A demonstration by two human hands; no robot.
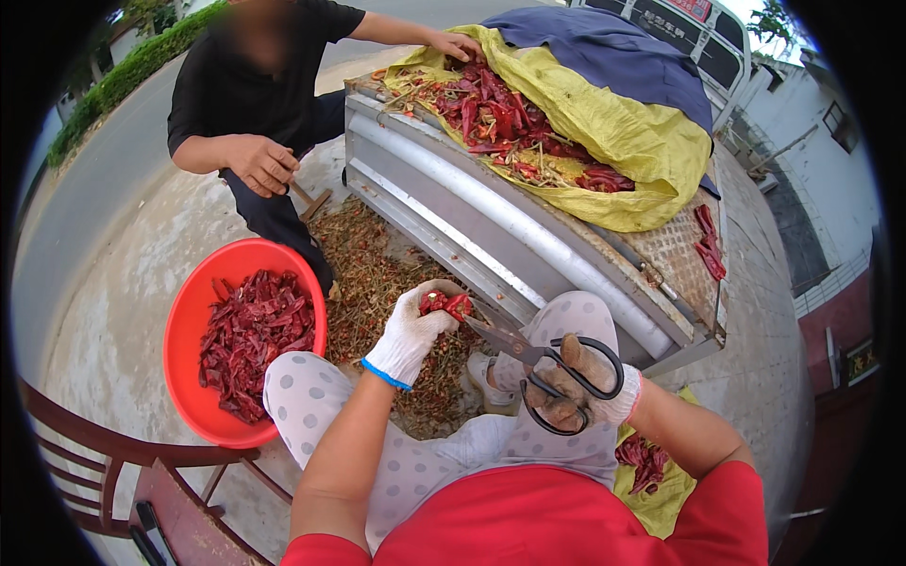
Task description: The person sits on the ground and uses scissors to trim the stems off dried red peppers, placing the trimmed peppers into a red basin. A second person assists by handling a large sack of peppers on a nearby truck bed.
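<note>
In my left hand (pixel 418 330), gloved in white with a blue cuff, is a small bunch of dried red chili peppers (pixel 445 305). My right hand (pixel 583 382), in a white glove with a soiled palm, grips black-handled scissors (pixel 517 341). Their blades point left and reach up to the peppers; whether they touch them I cannot tell. Both hands are above my lap, over the spotted trousers (pixel 396 491). Below my left hand, cut stems and scraps (pixel 363 274) cover the ground.
A red basin (pixel 177 330) of dried chilies stands at left. Ahead, a truck bed (pixel 528 255) carries a yellow sack (pixel 651 141) spilling chilies. A co-worker (pixel 255 104) sits at upper left, one hand in the chilies. A wooden chair (pixel 85 448) is lower left; another yellow sack (pixel 651 505) lies right.
</note>
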